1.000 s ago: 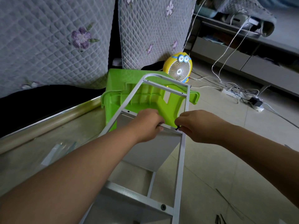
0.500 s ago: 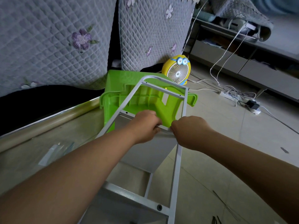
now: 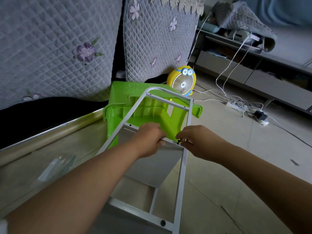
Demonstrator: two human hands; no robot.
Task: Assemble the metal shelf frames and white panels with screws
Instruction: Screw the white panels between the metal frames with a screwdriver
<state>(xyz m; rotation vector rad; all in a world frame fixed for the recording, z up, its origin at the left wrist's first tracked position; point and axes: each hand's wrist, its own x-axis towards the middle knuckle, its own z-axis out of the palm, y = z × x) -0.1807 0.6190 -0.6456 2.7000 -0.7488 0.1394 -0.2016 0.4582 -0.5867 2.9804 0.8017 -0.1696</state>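
A white metal shelf frame [image 3: 185, 146] runs away from me, its rounded top end resting over a green plastic stool [image 3: 146, 114]. A white panel [image 3: 152, 159] hangs under the frame's crossbar. My left hand [image 3: 149, 141] grips the top edge of that panel at the crossbar. My right hand [image 3: 197, 141] pinches a small black screw [image 3: 178, 141] at the joint of panel and right rail. A second panel [image 3: 135, 208] sits lower in the frame, with a screw hole near its corner.
A yellow cartoon desk fan [image 3: 183, 81] stands on the floor behind the stool. Quilted cushions [image 3: 67, 48] lean at the left. A glass-topped table [image 3: 42, 157] with a clear plastic bag lies at the left. Cables and a power strip [image 3: 239, 105] trail across the tiled floor on the right.
My right hand closed in against the right rail half a second ago, then drew slightly back, so the black screw shows again at its fingertips. My left hand stayed on the panel edge.
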